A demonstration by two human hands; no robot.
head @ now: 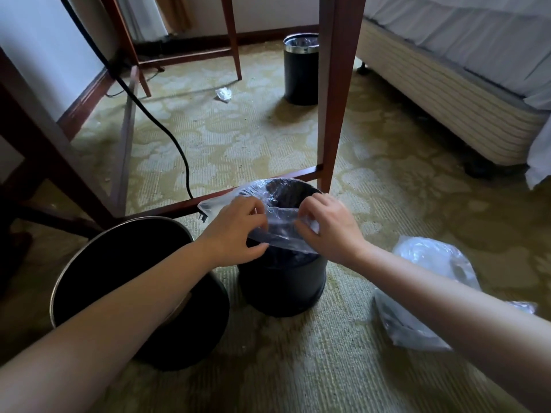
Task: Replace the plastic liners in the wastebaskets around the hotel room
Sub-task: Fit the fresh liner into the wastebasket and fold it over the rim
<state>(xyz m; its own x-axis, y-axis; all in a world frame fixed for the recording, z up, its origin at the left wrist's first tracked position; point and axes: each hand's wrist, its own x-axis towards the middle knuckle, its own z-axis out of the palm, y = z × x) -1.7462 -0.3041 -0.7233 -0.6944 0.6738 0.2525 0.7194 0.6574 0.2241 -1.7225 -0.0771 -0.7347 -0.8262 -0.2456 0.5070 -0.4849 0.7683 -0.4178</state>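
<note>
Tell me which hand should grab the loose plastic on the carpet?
Probably the right hand: the loose plastic lies beside its forearm, the left hand across the bin. Both pinch the liner.

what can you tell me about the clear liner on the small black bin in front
The liner is thin, clear, crinkled plastic, draped over the mouth of the upright small black wastebasket on the carpet. Its far edge lies over the rim, with a loose flap sticking out to the left. The left hand and right hand pinch its near edge.
</note>
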